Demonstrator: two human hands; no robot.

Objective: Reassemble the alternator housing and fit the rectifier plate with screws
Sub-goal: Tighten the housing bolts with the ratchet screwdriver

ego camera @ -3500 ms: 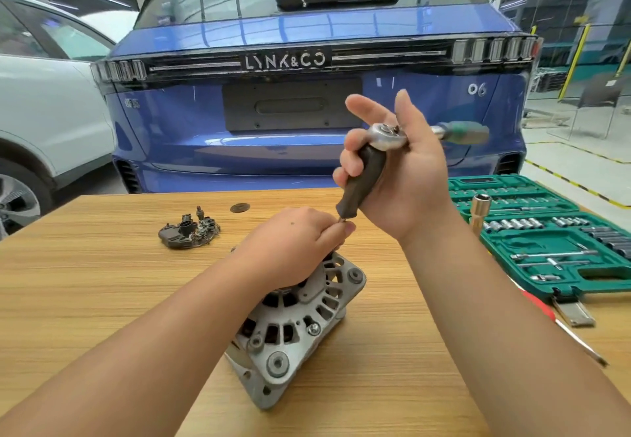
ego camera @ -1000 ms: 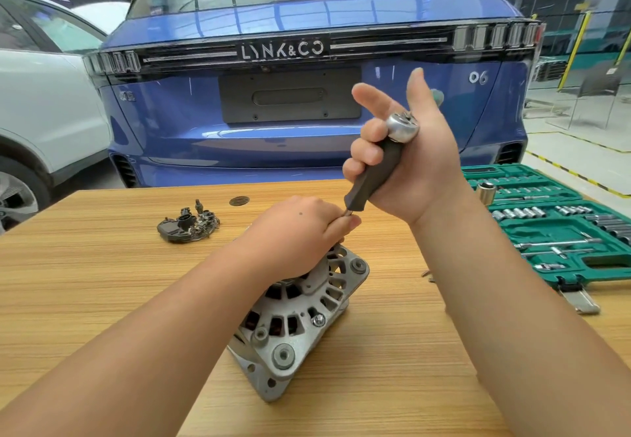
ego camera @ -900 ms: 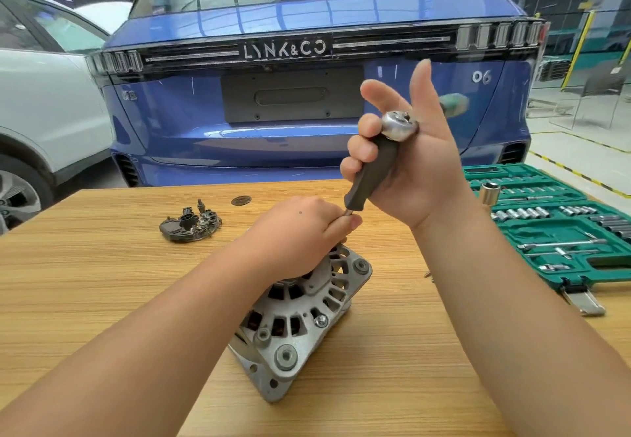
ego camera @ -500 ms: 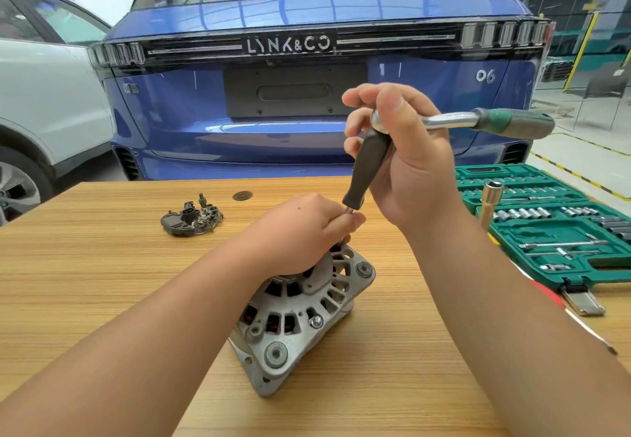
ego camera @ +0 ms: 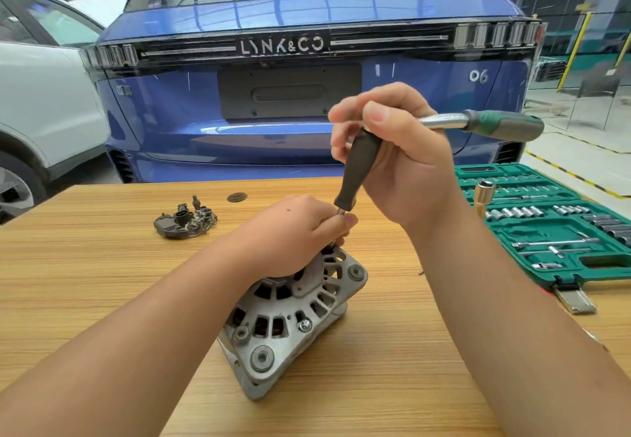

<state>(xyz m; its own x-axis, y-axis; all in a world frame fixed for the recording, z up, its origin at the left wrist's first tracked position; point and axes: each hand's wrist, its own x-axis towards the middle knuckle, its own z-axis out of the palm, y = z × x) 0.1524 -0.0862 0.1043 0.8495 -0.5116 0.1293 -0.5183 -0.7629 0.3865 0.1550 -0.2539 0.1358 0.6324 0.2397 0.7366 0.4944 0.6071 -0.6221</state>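
The green-handled steel ratchet (ego camera: 478,122) has been swung rightward by the gripping right hand (ego camera: 403,160); the grey cast-aluminium alternator housing (ego camera: 290,320) is steadied by the curled left hand (ego camera: 293,231), so tightening appears underway.

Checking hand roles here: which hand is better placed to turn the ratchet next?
Probably the right hand: it already grips the ratchet on top of the black driver. The left hand pinches the shaft low down and rests on the alternator.

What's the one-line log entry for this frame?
step: driving housing bolt | right hand: grips ratchet on driver handle | left hand: steadies shaft on alternator | rectifier plate: unfitted
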